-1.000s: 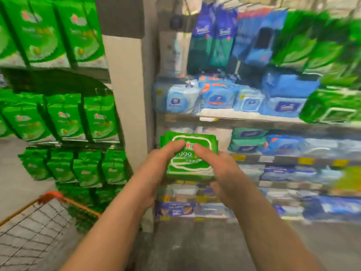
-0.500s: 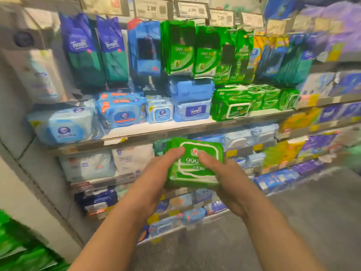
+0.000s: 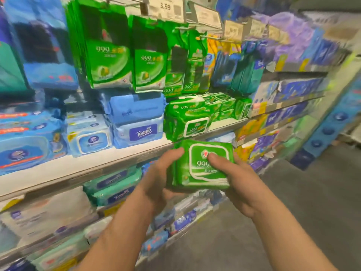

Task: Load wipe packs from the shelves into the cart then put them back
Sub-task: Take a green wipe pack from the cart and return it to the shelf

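The green wipe pack (image 3: 203, 165) was held by the left hand (image 3: 156, 177) and right hand (image 3: 232, 178), label face upward, long axis toward the shelf (image 3: 78, 169).

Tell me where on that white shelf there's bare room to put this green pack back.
Both hands, left hand and right hand, hold the green 999 wipe pack. The white shelf board shows a bare strip along its front edge, widest right of the stacked green packs at about. Behind, from the blue Tempo pack leftward, it is crowded.
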The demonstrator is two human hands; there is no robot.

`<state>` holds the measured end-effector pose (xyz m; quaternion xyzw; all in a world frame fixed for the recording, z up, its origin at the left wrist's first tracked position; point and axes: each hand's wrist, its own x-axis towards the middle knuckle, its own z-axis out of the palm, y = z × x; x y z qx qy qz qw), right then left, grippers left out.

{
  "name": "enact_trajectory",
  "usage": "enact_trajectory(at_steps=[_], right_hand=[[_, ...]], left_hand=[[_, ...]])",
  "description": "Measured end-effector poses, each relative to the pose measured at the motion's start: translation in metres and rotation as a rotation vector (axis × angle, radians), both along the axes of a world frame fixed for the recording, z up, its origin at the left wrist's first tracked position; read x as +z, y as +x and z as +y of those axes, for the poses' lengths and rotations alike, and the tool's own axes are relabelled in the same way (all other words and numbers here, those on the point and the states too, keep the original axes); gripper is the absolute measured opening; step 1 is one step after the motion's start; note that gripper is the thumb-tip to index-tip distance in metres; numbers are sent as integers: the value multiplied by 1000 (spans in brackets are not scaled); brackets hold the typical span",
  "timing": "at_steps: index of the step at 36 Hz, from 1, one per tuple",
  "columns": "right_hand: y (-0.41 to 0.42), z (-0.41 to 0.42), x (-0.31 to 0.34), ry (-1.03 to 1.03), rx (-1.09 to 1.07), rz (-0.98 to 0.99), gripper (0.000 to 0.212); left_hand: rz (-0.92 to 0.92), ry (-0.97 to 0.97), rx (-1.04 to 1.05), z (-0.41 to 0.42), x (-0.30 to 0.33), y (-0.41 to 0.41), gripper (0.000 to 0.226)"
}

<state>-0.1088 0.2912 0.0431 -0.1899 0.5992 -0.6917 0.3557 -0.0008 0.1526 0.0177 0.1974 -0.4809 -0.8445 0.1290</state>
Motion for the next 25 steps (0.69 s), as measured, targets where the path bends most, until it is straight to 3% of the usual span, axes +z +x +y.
enact_trajectory(at_steps=[7,12,16,21,24,25], right_hand=[[-69,-7,10,77,-64,138,77],[-115,0,7,73,-124,128,55],[-156,3,0,76,-144,135,53],[-218,5,-9,26,-189,155,57],[-260,3,-10,-88,-214,119,57],[-277,2,-11,-118,-229,106,56]], left_hand=[[50,-53,-158,-26,5,-77,55],[34,-168,-174,-29,-1,-130,54],[-6,-223,-90,-31,-6,-170,66],[-101,-238,126,-27,-6,-216,104],[-118,-245,222,-26,-9,-239,70],[-142,-245,268,-26,-9,-245,70]])
